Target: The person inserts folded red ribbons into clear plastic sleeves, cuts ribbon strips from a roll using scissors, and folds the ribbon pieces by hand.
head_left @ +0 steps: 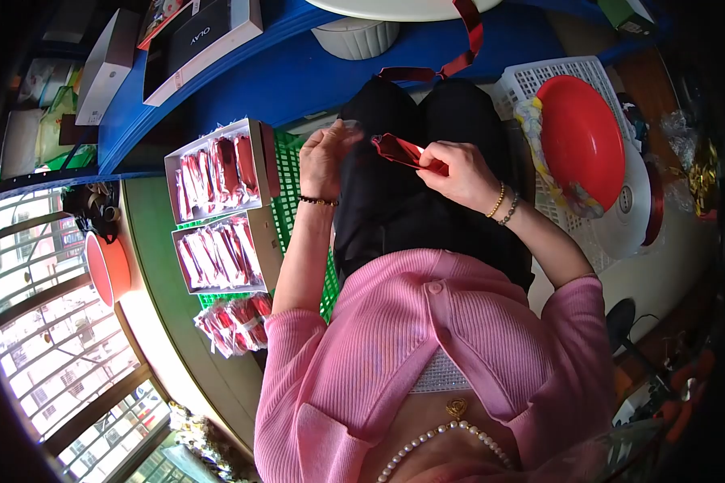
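Over my lap, my right hand (457, 175) is closed around a folded dark red ribbon (398, 150), whose flat end points toward my left hand. My left hand (324, 161) is raised beside it, fingers pinched at what looks like a small piece of clear plastic (353, 129); its tips are slightly blurred. The two hands are apart. A longer red ribbon strip (464, 60) hangs from the white round surface (403, 6) down to my knees. Left of my left hand, two open boxes (267, 251) hold several red pieces in clear wrappers (217, 173).
More wrapped red pieces (234, 324) lie below the boxes, by a green basket (290, 173). At right, a red basin (582, 145) sits on a white plastic basket (515, 79), near a ribbon spool (627, 201). A blue table (286, 84) carries an Olay box (197, 48).
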The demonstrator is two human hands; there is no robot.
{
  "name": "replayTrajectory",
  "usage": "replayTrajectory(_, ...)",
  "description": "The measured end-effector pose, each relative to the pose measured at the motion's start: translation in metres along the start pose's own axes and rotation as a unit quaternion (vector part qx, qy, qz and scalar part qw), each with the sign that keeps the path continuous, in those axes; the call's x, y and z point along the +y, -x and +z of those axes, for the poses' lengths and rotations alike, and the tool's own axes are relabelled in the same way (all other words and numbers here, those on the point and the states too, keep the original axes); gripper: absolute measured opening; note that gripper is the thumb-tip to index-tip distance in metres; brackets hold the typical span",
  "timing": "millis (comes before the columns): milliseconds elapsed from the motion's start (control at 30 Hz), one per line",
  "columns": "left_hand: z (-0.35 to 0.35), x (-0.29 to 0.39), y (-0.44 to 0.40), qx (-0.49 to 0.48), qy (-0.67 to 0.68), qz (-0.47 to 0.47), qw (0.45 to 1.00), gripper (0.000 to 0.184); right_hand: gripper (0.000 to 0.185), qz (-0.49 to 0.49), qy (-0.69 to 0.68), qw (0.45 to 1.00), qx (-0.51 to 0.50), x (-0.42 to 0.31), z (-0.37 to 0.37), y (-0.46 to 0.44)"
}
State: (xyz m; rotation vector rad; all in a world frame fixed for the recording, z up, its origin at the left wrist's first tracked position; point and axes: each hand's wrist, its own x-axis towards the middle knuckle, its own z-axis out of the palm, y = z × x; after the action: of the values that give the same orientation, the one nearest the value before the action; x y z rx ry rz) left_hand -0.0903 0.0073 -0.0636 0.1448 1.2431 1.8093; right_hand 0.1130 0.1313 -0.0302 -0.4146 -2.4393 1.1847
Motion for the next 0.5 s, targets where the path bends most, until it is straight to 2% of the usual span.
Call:
replayTrajectory(167,-0.002,-0.005,0.002,-0.011,0.054,0.006,0.998,0.005,0.014,0.004,-0.004,1.0,0.004,0.0,0.0,0.001)
replayTrajectory(267,-0.014,-0.013,-0.002,-0.035,0.027,-0.026,0.999,0.005,0.014,0.005,-0.006,1.0,0.002,0.0,0.0,0.002)
replayTrajectory(333,-0.012,-0.015,0.001,-0.009,0.002,-0.082,0.997,0.006,0.014,0.008,-0.005,1.0,-0.003,0.001,0.001,0.003)
replayTrajectory(467,-0.005,-0.018,0.009,0.019,0.023,-0.125,0.992,0.008,0.014,0.022,0.015,0.999,-0.028,0.006,0.003,0.008)
replayTrajectory(500,-0.012,-0.02,0.006,-0.022,0.026,-0.127,0.991,0.008,0.015,0.032,0.021,0.999,-0.039,0.007,0.004,0.009)
